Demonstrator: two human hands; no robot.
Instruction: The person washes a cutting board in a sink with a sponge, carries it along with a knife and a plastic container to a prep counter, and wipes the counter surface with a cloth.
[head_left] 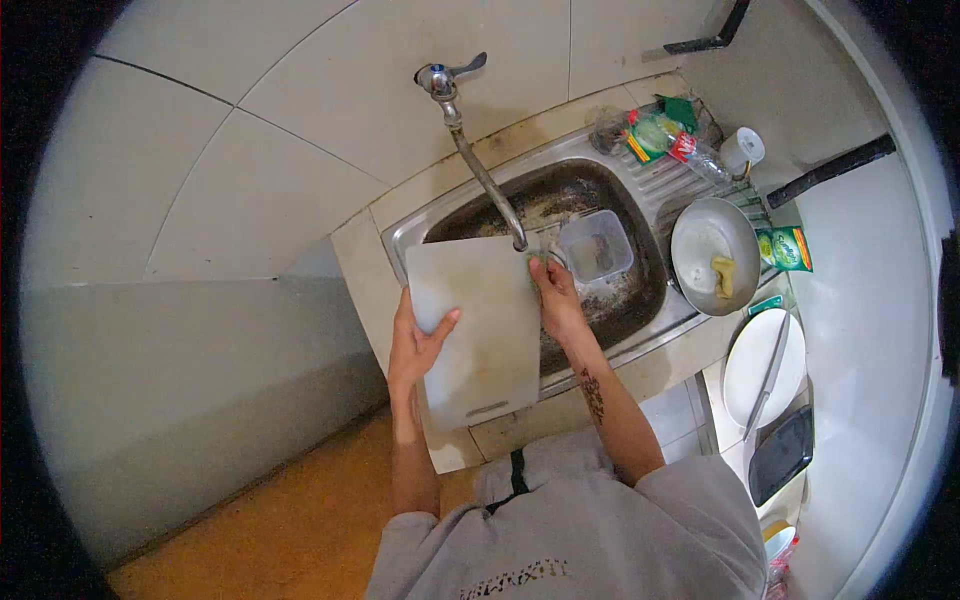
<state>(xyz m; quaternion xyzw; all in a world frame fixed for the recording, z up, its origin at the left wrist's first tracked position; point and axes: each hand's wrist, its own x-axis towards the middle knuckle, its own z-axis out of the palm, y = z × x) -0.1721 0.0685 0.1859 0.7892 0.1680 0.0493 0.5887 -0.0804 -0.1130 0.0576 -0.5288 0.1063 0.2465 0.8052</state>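
Note:
A white cutting board (480,340) is held over the left part of the metal sink (640,335), its slotted end toward my body. My left hand (418,345) grips its left edge, the thumb on top of the board. At the board's upper right corner is my right hand (555,298), fingers closed beside something small and greenish that is too small to make out. The faucet spout (490,185) ends just above that corner. A clear plastic container (597,247) sits in the sink, to the right of my right hand.
A pan (700,238) with a yellow sponge (723,276) rests on the drainboard. Behind it lie a plastic bottle (705,160) and a white cup (742,150). Farther right are a green packet (785,248), a white plate (750,375) with a knife (772,375), and a black tray (782,455).

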